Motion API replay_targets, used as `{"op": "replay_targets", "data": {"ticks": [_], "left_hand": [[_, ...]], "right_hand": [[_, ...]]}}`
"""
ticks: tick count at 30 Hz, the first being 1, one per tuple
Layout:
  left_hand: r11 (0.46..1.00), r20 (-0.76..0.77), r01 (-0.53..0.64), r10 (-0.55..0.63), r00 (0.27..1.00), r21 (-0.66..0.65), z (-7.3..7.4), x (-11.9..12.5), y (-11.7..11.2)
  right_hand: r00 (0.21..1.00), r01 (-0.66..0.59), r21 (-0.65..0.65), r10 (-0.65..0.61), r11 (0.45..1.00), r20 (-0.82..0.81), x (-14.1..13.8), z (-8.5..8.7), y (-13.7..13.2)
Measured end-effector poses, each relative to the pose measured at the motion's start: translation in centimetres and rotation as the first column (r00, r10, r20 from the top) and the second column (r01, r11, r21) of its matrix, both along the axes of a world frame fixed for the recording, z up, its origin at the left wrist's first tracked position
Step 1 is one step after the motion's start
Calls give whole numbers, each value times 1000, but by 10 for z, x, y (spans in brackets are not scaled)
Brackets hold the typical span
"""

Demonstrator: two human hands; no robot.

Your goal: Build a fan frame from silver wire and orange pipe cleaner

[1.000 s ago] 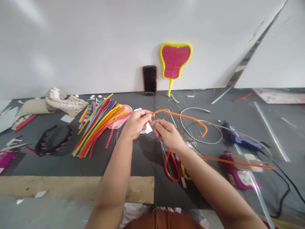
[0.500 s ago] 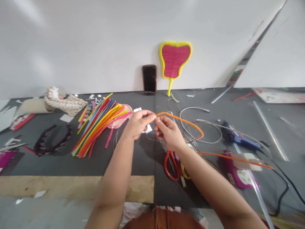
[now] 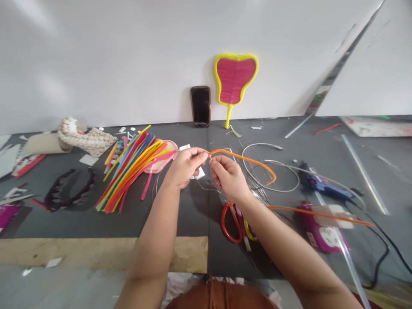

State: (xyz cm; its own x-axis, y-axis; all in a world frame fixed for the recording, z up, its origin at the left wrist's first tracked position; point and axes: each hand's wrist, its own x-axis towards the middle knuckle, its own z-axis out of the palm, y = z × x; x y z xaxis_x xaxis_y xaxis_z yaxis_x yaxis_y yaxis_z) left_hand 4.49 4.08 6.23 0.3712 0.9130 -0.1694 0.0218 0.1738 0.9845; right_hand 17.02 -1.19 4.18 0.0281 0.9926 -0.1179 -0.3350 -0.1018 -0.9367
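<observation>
My left hand [image 3: 186, 167] is closed, with thumb and forefinger pinching the end of an orange pipe cleaner [image 3: 244, 159]. From that pinch the pipe cleaner arches right, over my right hand [image 3: 228, 177], and bends down at its far end. My right hand is closed just beside the left; a thin greyish tip shows at its fingertips, too small to name. Another orange length [image 3: 322, 213] runs out from under my right forearm; whether it is the same pipe cleaner is hidden. Below my right wrist lie red-handled scissors [image 3: 231, 227] and several thin wires [image 3: 260, 194].
Left lie a bundle of coloured pipe cleaners [image 3: 131, 176] and a dark headband [image 3: 69, 199]. A phone [image 3: 201, 106] and a pink-yellow fan [image 3: 236, 79] lean on the wall. Right are a glue gun [image 3: 326, 186], a purple power strip [image 3: 325, 236] and clear glue sticks [image 3: 365, 176].
My right fingertips have drawn slightly away from my left ones, leaving a small gap. The orange pipe cleaner's bent end has shifted a little; my left hand keeps its pinch.
</observation>
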Motion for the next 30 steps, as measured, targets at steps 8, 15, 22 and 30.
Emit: {"op": "replay_targets", "data": {"ticks": [8, 15, 22, 30], "left_hand": [[1000, 14, 11, -11, 1000, -21, 2, 2, -1], [1000, 18, 18, -18, 1000, -21, 2, 2, -1], [998, -59, 41, -38, 998, 39, 0, 0, 0], [1000, -36, 16, -16, 999, -17, 2, 1, -1]], "right_hand": [[1000, -12, 13, 12, 1000, 5, 0, -1, 1], [1000, -7, 16, 7, 1000, 4, 0, -2, 2], [1000, 9, 23, -9, 1000, 10, 0, -5, 2], [994, 25, 68, -32, 997, 102, 2, -6, 1]]}}
